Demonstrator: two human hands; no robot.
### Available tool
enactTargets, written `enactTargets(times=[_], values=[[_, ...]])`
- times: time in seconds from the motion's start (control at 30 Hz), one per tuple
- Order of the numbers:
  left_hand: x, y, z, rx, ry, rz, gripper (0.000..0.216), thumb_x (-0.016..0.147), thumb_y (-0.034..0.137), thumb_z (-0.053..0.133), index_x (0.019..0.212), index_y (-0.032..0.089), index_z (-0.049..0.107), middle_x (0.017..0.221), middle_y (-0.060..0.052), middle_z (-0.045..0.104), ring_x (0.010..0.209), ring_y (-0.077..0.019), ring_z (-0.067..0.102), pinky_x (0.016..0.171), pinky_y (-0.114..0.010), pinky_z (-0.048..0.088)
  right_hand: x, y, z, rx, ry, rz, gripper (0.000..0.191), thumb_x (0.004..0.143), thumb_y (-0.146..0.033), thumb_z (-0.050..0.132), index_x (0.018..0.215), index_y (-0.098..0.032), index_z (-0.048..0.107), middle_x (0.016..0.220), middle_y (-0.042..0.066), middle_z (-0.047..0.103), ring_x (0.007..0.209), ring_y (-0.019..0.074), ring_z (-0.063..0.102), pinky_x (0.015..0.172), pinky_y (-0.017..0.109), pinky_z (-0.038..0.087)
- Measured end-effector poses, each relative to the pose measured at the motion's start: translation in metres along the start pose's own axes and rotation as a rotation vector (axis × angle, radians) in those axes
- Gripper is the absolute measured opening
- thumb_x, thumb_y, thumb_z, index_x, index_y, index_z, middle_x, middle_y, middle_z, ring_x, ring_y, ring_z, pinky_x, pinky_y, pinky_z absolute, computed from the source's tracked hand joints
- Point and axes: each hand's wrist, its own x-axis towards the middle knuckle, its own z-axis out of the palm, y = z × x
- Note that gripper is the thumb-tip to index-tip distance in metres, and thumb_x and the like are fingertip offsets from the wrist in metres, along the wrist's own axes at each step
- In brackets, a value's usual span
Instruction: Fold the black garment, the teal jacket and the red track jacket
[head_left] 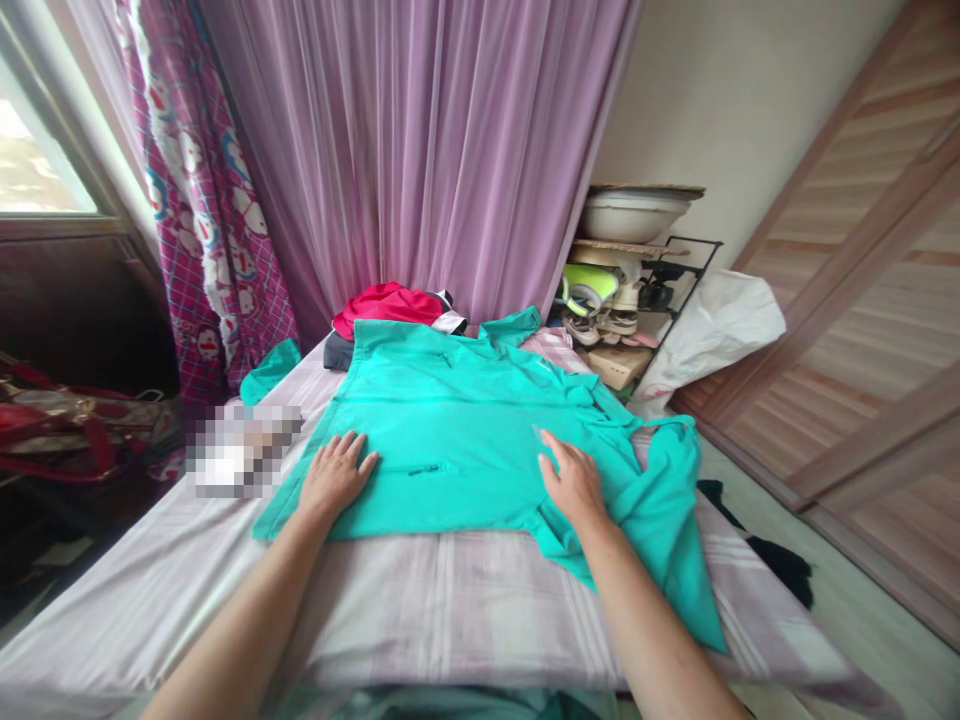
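A turquoise jacket lies spread sideways over the table, its hem to the left and its sleeves bunched at the right. A small dark zipper shows on it near the front, and another farther back. My left hand rests flat on the jacket near the hem, fingers stretched out. Toward the shoulder end, my right hand touches the fabric with its fingers apart. Neither hand grips anything. One sleeve trails down toward the near right edge.
A plaid cloth covers the table. Folded red clothing and a dark garment sit at the back, beside a purple curtain. A shoe rack and a white bag stand at the right. A blurred-out item lies at left.
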Motion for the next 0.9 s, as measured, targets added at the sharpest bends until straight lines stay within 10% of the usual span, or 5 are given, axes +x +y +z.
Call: enactTargets(times=[0.2, 0.43, 0.9], values=[[-0.001, 0.001, -0.004, 0.015, -0.013, 0.01, 0.059, 0.098, 0.051, 0.036, 0.148, 0.022, 0.044, 0.158, -0.008, 0.04, 0.146, -0.0296, 0.033, 0.119, -0.046, 0.026, 0.0, -0.01, 0.014, 0.007, -0.158, 0.034, 0.048, 0.091, -0.027, 0.044, 0.138, -0.024, 0.052, 0.129, 0.009, 0.068, 0.13, 0.0267, 0.052, 0.108, 0.049, 0.038], [-0.001, -0.001, -0.001, 0.005, 0.006, 0.01, 0.057, 0.098, 0.05, 0.037, 0.147, 0.023, 0.045, 0.157, -0.008, 0.041, 0.146, -0.0293, 0.033, 0.119, -0.046, 0.027, 0.004, 0.002, 0.011, 0.219, -0.156, 0.083, 0.043, 0.093, -0.025, 0.034, 0.129, -0.019, 0.057, 0.097, 0.007, 0.078, 0.104, 0.0213, 0.069, 0.097, 0.038, 0.049], [-0.001, -0.001, 0.001, -0.008, 0.021, 0.023, 0.059, 0.097, 0.051, 0.037, 0.147, 0.019, 0.046, 0.156, -0.01, 0.043, 0.145, -0.0312, 0.034, 0.118, -0.049, 0.028, 0.002, 0.001, 0.017, 0.107, -0.111, 0.168, 0.05, 0.089, -0.02, 0.044, 0.138, -0.022, 0.051, 0.126, 0.007, 0.069, 0.118, 0.0213, 0.061, 0.104, 0.039, 0.043]])
